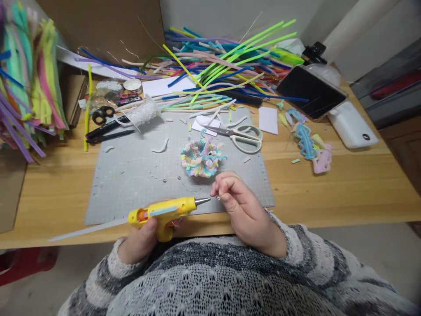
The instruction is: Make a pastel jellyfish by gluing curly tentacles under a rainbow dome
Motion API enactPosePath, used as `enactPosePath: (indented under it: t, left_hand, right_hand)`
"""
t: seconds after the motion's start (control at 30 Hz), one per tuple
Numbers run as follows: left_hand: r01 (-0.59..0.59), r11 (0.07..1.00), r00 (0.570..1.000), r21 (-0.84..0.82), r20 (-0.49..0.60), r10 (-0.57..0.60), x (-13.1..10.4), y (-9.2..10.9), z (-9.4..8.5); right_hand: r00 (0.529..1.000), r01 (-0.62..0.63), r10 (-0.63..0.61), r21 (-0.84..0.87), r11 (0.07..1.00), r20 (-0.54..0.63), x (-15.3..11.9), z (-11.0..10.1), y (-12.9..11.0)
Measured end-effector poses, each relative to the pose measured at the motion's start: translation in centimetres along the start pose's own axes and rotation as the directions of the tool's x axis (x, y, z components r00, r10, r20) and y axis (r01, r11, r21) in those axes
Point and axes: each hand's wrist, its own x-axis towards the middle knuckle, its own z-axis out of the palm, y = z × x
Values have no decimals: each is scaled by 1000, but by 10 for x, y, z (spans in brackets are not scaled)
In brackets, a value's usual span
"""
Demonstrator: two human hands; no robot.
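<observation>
My left hand (144, 237) is wrapped round the handle of a yellow glue gun (171, 208), whose metal nozzle points right. A long white glue stick (92, 230) sticks out of its back end. Close to the nozzle tip, my right hand (241, 208) pinches a tiny shiny piece (218, 198) between thumb and fingers; its shape is too small to tell. Just beyond the hands, a pastel ring-shaped craft piece (202, 158) of twisted stems lies on the grey cutting mat (131, 184). Small beaded bits of chain (179, 178) lie near it.
Scissors (245, 135) lie at the mat's upper right. Behind are a white spool (144, 115), black pens (108, 129) and a heap of coloured pipe cleaners (223, 61). To the right are a phone (311, 92), a white device (353, 125) and pastel pieces (305, 140).
</observation>
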Motion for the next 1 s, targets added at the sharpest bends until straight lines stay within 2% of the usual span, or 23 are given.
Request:
enactPosePath:
  t: [0.23, 0.33, 0.63, 1.0]
  left_hand:
    - [-30, 999, 1000, 41, -1, 30, 3, 5, 7]
    - [-39, 998, 999, 57, -2, 39, 3, 4, 6]
    - [14, 996, 999, 91, -51, -9, 1, 6, 7]
    - [-33, 994, 999, 102, -13, 35, 2, 4, 4]
  right_hand:
    - [997, -82, 77, 248, 965, 31, 3, 9, 2]
    - [995, -96, 86, 297, 950, 46, 4, 10, 2]
    - [994, -107, 98, 291, 951, 43, 3, 9, 2]
    - [995, -101, 94, 265, 959, 39, 2, 9, 1]
